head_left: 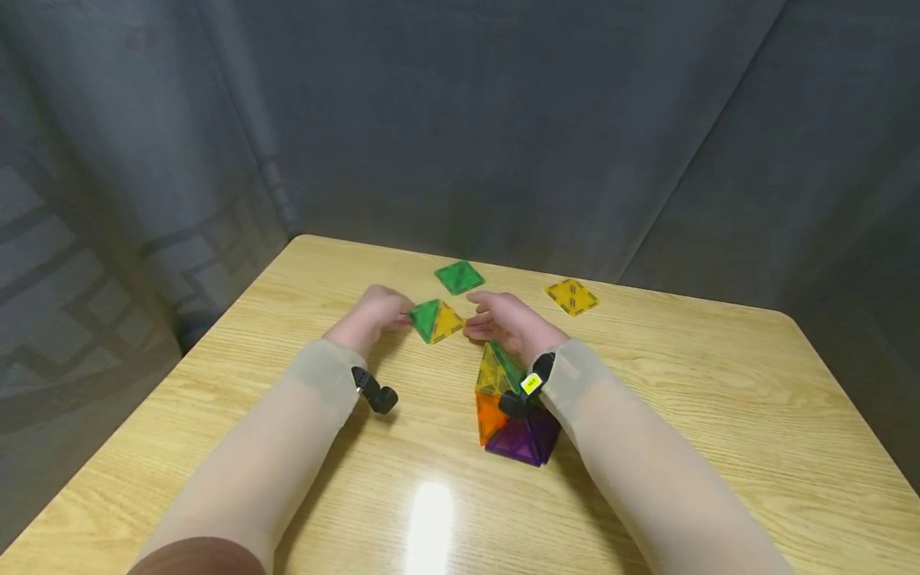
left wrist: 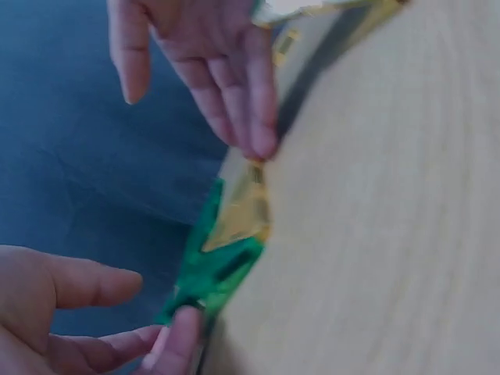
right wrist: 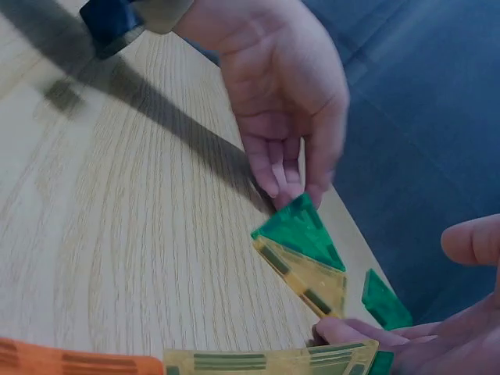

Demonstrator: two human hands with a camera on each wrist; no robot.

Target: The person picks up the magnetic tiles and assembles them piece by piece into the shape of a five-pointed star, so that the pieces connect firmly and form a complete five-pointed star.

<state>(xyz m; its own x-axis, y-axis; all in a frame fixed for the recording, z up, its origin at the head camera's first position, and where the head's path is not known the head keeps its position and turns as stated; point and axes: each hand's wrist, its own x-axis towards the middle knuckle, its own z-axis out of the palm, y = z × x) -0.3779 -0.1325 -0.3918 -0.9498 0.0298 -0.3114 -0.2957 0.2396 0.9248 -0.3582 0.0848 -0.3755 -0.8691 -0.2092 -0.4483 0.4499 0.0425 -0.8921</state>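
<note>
A raised shape of green and yellow triangular magnetic tiles [head_left: 446,322] is between the two hands on the wooden table. My left hand [head_left: 381,307] touches its green corner with the fingertips, the thumb held apart from it in the left wrist view. At the opposite, yellow corner, the straight fingers of my right hand [head_left: 506,319] touch the tip, thumb lifted away. Below the right wrist stands a larger built form of orange, purple, yellow and green tiles [head_left: 513,442], partly covered by the wrist camera. Its orange edge [right wrist: 70,363] shows low in the right wrist view.
Two green triangles lie together as a flat diamond [head_left: 460,277] near the back edge. Another flat diamond, of yellow triangles [head_left: 572,296], is farther right. A dark curtain [head_left: 460,144] hangs behind the wooden table [head_left: 719,399].
</note>
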